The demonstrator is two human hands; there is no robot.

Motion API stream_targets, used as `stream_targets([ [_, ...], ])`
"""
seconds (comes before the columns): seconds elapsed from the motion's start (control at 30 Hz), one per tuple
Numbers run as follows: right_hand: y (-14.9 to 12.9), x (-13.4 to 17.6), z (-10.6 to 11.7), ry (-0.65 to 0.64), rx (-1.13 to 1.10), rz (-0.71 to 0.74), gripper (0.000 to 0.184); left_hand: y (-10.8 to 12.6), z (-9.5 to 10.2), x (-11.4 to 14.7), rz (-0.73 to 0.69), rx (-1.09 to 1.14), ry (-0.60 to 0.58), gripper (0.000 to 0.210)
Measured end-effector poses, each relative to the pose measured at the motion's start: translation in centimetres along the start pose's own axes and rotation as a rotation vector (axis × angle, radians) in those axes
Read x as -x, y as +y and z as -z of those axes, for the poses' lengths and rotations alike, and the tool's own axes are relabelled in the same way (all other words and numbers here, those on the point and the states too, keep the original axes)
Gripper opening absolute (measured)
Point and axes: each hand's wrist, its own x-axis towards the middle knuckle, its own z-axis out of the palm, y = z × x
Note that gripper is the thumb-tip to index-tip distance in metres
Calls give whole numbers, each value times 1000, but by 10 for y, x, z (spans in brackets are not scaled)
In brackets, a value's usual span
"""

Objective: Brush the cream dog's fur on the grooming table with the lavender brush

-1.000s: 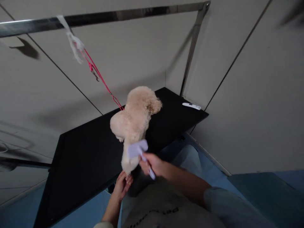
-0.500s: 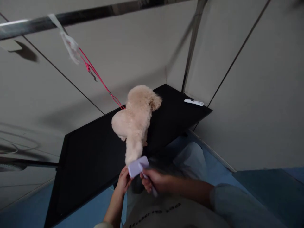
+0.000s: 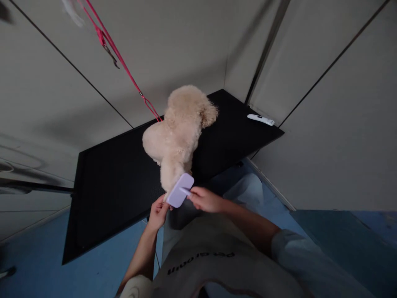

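A cream, curly-coated dog (image 3: 178, 132) is on the black grooming table (image 3: 108, 186), its head turned away to the upper right. One of its legs stretches toward me over the near edge. My left hand (image 3: 159, 212) is closed around the end of that leg; the paw itself is hidden by the fingers and the brush. With my right hand (image 3: 205, 199) I grip the handle of a lilac slicker brush (image 3: 180, 190). Its flat back faces me, and the pad lies against the lower leg. The bristles are out of sight.
A pink leash (image 3: 122, 62) with a metal clip slants down to the dog from the upper left. A white clipper (image 3: 260, 119) lies at the table's far right corner. Behind the table stand grey walls (image 3: 325, 136) and a metal post (image 3: 268, 47); the floor (image 3: 102, 265) is blue.
The view has tipped downward, so the overhead bar has left the picture. The brush has turned more upright along the leg. Both hands keep their hold.
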Motion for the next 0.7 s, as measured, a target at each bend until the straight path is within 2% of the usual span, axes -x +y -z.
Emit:
stream_targets([
  [0.07,-22,2,24,162,294,133,15,4,0,2,-36,-34,4,50],
  [0.1,-31,3,32,197,420,202,13,5,1,3,-49,-45,4,48],
  [0.17,-47,6,40,154,605,334,11,6,4,4,-78,-70,-1,47],
  [0.23,-58,6,43,63,711,400,9,5,7,5,-109,-106,-6,49],
  [0.4,-65,-7,44,62,764,369,8,3,13,4,-139,-153,-49,48],
  [0.47,-56,-16,49,-5,729,421,12,1,16,3,-120,-123,-62,50],
  [0.53,-41,-27,63,-47,668,396,12,-1,23,2,-98,-82,-51,53],
  [0.6,-25,-39,86,98,590,293,8,-3,32,0,-80,-38,-48,52],
  [0.7,-6,-56,111,429,353,154,21,-6,41,-3,-67,48,-73,46],
])
